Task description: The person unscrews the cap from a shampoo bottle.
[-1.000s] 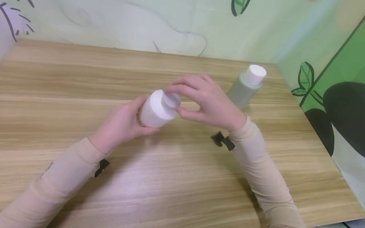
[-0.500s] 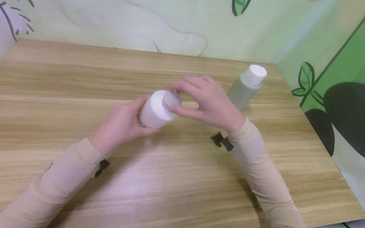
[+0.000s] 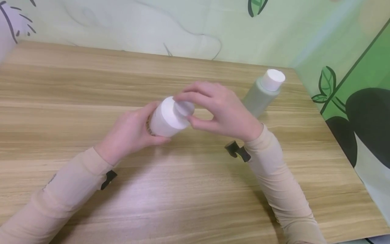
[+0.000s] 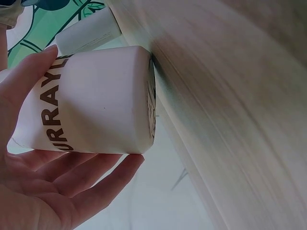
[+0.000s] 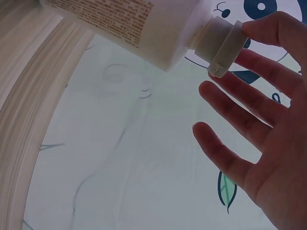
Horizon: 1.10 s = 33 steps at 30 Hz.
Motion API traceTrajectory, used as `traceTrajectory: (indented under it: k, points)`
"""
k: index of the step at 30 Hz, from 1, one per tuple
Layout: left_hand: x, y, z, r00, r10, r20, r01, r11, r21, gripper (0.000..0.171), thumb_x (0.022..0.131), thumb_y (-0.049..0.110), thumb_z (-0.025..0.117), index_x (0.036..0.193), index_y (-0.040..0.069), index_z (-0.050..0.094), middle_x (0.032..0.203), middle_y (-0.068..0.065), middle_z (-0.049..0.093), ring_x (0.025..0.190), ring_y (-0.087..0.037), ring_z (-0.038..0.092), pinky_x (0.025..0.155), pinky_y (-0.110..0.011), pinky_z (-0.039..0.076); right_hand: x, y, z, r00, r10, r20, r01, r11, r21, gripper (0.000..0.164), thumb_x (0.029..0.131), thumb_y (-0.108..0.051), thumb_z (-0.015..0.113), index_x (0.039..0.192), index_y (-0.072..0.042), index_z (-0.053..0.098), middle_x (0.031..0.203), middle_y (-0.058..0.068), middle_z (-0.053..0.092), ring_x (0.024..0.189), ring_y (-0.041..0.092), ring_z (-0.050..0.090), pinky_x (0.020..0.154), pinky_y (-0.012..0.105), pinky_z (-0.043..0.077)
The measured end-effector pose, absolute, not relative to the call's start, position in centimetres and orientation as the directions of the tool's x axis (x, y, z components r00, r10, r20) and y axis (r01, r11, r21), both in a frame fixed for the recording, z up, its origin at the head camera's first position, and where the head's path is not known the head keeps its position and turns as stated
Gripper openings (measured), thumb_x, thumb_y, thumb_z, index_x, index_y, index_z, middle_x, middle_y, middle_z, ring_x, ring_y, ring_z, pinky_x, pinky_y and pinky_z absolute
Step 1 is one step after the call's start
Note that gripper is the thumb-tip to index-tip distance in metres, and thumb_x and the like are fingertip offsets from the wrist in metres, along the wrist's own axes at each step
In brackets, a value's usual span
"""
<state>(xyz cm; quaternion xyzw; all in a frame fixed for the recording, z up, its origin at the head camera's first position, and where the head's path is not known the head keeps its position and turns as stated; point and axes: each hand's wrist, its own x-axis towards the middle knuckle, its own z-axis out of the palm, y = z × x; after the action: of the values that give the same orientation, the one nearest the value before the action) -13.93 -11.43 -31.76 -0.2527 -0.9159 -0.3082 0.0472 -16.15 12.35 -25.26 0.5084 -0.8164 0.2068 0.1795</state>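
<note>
In the head view my left hand (image 3: pixel 132 130) grips a white bottle (image 3: pixel 166 122) round its body, thumb on one side and fingers on the other. The bottle leans to the right, and large brown lettering shows on its side in the left wrist view. My right hand (image 3: pixel 222 110) holds the bottle's round white cap (image 3: pixel 184 107) between thumb and fingertips. The right wrist view shows the thumb at one edge of the cap (image 5: pixel 226 50) and a finger at the opposite edge, while the other fingers spread away from it. The cap sits on the bottle's neck.
A pale green bottle (image 3: pixel 260 95) with a white cap stands upright on the wooden table (image 3: pixel 182 203), behind my right hand. A wall with painted leaves and a panda (image 3: pixel 365 118) borders the table at the back and right. Black camera mounts (image 3: pixel 237 151) hang at both wrists.
My right fingers and thumb have shifted round the cap's rim and back to nearly their grip of a second ago. The left hand and bottle have hardly moved.
</note>
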Motion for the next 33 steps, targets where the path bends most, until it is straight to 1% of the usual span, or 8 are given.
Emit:
traceTrajectory:
  k: [4,8,15,18,21,25,28,33]
  points:
    - [-13.88,-11.47,-31.74,-0.872,0.427,0.240,0.485,0.684,0.545,0.074,0.068,0.024,0.086,0.130,0.005,0.050,0.112,-0.018,0.069,0.098,-0.034,0.068,0.087,-0.048,0.055,-16.20,12.26,-25.27,-0.405,-0.758,0.512,-0.911,0.383,-0.154,0.041,0.085,-0.019,0.068,0.125,-0.010,0.063,0.115,0.008,0.066,0.100,0.021,0.063,0.088,0.033,0.052]
    - [-13.86,-11.51,-31.74,-0.872,0.425,0.243,0.485,0.684,0.545,0.074,0.068,0.024,0.086,0.130,0.005,0.051,0.113,-0.019,0.069,0.099,-0.034,0.068,0.088,-0.049,0.055,-16.23,12.15,-25.17,-0.409,-0.742,0.531,-0.907,0.392,-0.151,0.045,0.086,-0.024,0.070,0.127,-0.009,0.061,0.115,0.009,0.066,0.102,0.021,0.063,0.091,0.033,0.051]
    - [-13.78,-11.60,-31.47,-0.877,0.423,0.227,0.474,0.687,0.551,0.074,0.069,0.025,0.086,0.131,0.006,0.050,0.114,-0.019,0.068,0.100,-0.035,0.068,0.090,-0.050,0.055,-16.34,12.23,-25.17,-0.459,-0.714,0.529,-0.881,0.443,-0.167,0.036,0.086,-0.026,0.072,0.115,-0.005,0.067,0.107,0.007,0.069,0.096,0.019,0.065,0.087,0.032,0.052]
    - [-13.80,-11.56,-31.49,-0.879,0.421,0.225,0.471,0.688,0.552,0.074,0.069,0.025,0.086,0.131,0.006,0.051,0.114,-0.019,0.068,0.100,-0.035,0.068,0.090,-0.050,0.055,-16.35,12.27,-25.21,-0.462,-0.716,0.524,-0.881,0.441,-0.173,0.033,0.086,-0.025,0.072,0.112,-0.005,0.068,0.106,0.006,0.070,0.096,0.019,0.064,0.086,0.031,0.052]
    - [-13.85,-11.49,-31.61,-0.877,0.424,0.226,0.474,0.687,0.550,0.075,0.069,0.025,0.086,0.131,0.006,0.050,0.114,-0.019,0.068,0.099,-0.034,0.068,0.089,-0.050,0.055,-16.32,12.34,-25.21,-0.462,-0.721,0.517,-0.883,0.428,-0.192,0.032,0.086,-0.023,0.071,0.113,-0.006,0.068,0.107,0.007,0.069,0.097,0.019,0.064,0.088,0.031,0.052]
    - [-13.90,-11.46,-31.69,-0.876,0.428,0.225,0.476,0.686,0.550,0.077,0.068,0.025,0.086,0.132,0.005,0.049,0.115,-0.019,0.068,0.100,-0.035,0.067,0.089,-0.049,0.055,-16.30,12.53,-25.16,-0.449,-0.743,0.496,-0.893,0.387,-0.229,0.033,0.086,-0.017,0.069,0.118,-0.006,0.066,0.113,0.009,0.067,0.103,0.021,0.062,0.092,0.032,0.050]
    - [-13.91,-11.44,-31.64,-0.875,0.430,0.221,0.475,0.684,0.553,0.078,0.069,0.025,0.086,0.134,0.004,0.048,0.116,-0.020,0.067,0.101,-0.036,0.067,0.090,-0.050,0.055,-16.32,12.66,-25.08,-0.428,-0.764,0.483,-0.904,0.350,-0.247,0.035,0.086,-0.013,0.067,0.120,-0.006,0.065,0.118,0.011,0.065,0.107,0.023,0.060,0.095,0.034,0.048]
    - [-13.88,-11.45,-31.61,-0.877,0.427,0.220,0.473,0.690,0.548,0.078,0.069,0.026,0.086,0.134,0.004,0.049,0.116,-0.020,0.068,0.100,-0.035,0.068,0.089,-0.049,0.055,-16.38,12.75,-24.98,-0.398,-0.784,0.477,-0.916,0.315,-0.246,0.034,0.087,-0.011,0.066,0.120,-0.006,0.064,0.121,0.012,0.063,0.110,0.024,0.059,0.097,0.036,0.046]
